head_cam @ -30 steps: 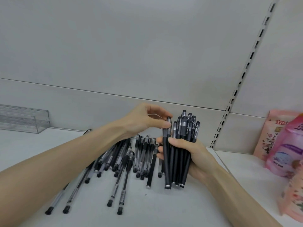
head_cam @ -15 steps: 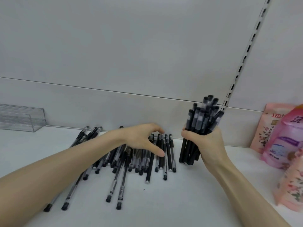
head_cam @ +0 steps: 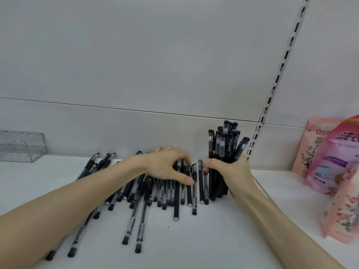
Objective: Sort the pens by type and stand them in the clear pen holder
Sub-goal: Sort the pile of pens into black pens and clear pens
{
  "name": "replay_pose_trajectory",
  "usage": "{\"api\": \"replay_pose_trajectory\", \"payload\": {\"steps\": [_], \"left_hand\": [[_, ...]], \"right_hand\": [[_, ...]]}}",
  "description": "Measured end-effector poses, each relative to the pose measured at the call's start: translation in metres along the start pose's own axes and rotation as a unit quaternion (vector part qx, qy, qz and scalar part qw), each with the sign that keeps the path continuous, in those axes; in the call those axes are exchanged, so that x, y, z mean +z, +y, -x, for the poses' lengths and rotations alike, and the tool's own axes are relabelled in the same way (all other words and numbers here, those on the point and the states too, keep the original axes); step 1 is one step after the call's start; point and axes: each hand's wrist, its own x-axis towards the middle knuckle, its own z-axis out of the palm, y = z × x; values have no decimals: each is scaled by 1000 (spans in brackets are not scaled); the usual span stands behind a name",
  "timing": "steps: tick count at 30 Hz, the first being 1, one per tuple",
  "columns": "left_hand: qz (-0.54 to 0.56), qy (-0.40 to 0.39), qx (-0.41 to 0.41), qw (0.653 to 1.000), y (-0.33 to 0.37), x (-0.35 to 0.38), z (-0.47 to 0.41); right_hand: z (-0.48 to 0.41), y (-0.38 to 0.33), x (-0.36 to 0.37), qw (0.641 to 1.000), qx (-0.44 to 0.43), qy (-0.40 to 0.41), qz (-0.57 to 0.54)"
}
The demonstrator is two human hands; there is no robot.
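A heap of loose pens (head_cam: 155, 193), black and clear-barrelled, lies on the white shelf (head_cam: 213, 239). My right hand (head_cam: 231, 171) grips a bundle of black pens (head_cam: 225, 148) standing upright, tips down on the shelf, just right of the heap. My left hand (head_cam: 169, 167) is over the heap with curled fingers; thumb and fingertips touch a clear-barrelled pen (head_cam: 194, 191) near the heap's right edge. Whether it pinches that pen I cannot tell. The clear pen holder (head_cam: 21, 146) stands at the far left against the back wall, holding no pens.
Pink flowered pouches (head_cam: 334, 171) stand on the shelf at the right. A slotted metal upright (head_cam: 279, 74) runs up the back wall behind the bundle. Bare shelf surface lies in front of the heap.
My right hand set the bundle down tips-first closer to the heap. My left hand left the bundle, dropped onto the loose pens and slid right to a pen at the heap's edge.
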Motion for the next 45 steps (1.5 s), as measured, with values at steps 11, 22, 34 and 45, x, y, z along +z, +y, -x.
{"api": "replay_pose_trajectory", "payload": {"steps": [11, 22, 34, 45], "left_hand": [[109, 25, 17, 994, 6, -7, -2], [408, 243, 65, 878, 35, -37, 18], [-13, -36, -58, 998, 4, -12, 26], [-4, -46, -60, 997, 4, -16, 21]], "right_hand": [[-1, 2, -1, 998, 54, 0, -11], [1, -4, 4, 984, 65, -120, -116], [2, -6, -2, 984, 88, -107, -110], [4, -4, 0, 983, 109, -86, -121]]}}
